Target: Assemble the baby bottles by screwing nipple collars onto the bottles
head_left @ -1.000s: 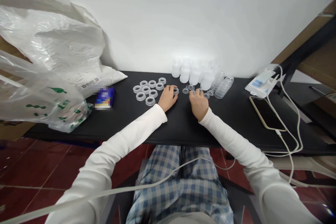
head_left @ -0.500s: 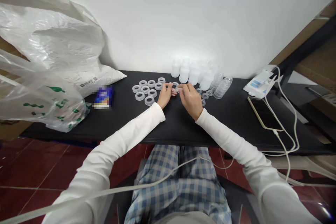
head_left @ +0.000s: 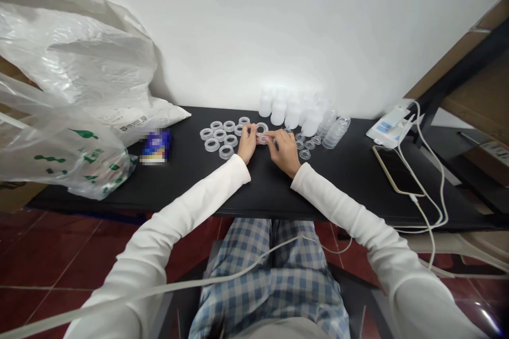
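My left hand (head_left: pixel 248 144) pinches a translucent bottle collar ring (head_left: pixel 262 127) by its edge, tilted above the table. Fingers of my right hand (head_left: pixel 283 149) are closed on a small clear bottle teat (head_left: pixel 263 139), right at the near side of that ring; how far it sits inside, I cannot tell. Left of my hands lie several loose collar rings (head_left: pixel 212 144). Several clear teats (head_left: pixel 305 154) rest to the right of my right hand. Behind them stand frosted white bottles (head_left: pixel 278 114), with stacked clear domed caps (head_left: pixel 336 133) leaning beside them.
A large white plastic bag (head_left: pixel 91 63) and a blurred blue packet (head_left: pixel 156 146) occupy the left of the black table (head_left: pixel 262 196). On the right are a phone (head_left: pixel 397 170), white cables (head_left: pixel 441 169) and a white package (head_left: pixel 392 126). A white wall rises behind.
My right hand has shifted slightly left, bringing the teat closer to the ring in my left hand. The ring has tilted up and shows its opening more. More loose teats are uncovered.
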A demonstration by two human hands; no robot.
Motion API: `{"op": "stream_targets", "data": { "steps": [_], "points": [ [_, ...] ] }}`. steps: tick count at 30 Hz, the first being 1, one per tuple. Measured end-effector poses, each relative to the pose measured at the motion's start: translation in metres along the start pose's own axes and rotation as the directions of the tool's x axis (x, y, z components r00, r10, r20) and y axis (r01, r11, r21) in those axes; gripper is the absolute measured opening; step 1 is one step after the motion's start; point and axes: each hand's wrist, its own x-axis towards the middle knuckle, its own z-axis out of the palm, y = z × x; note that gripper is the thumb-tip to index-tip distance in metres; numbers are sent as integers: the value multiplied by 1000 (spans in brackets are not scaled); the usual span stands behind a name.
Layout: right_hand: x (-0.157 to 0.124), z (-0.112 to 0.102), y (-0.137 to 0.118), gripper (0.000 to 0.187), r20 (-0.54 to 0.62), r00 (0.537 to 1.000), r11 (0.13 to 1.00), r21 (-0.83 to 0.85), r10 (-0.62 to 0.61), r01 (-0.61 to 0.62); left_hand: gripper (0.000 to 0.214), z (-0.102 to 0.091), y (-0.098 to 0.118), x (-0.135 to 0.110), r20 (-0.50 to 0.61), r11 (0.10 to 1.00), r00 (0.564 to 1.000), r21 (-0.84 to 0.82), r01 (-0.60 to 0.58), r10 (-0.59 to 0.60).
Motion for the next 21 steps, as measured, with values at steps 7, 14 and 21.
{"op": "stream_targets", "data": {
  "steps": [7, 14, 21],
  "points": [
    [3, 10, 12, 28, -18, 994, 984, 140, 111, -108, 27, 3, 7, -8, 132, 1000, 991, 1, -27, 26],
    [3, 7, 12, 26, -74, 987, 984, 120, 144, -134, 16, 4, 10, -11, 151, 987, 982, 99, -131, 115],
    [3, 9, 14, 28, -175, 964, 976, 117, 200, -182, 25, 6, 12, -16, 257, 981, 952, 56, -187, 167]
  ]
}}
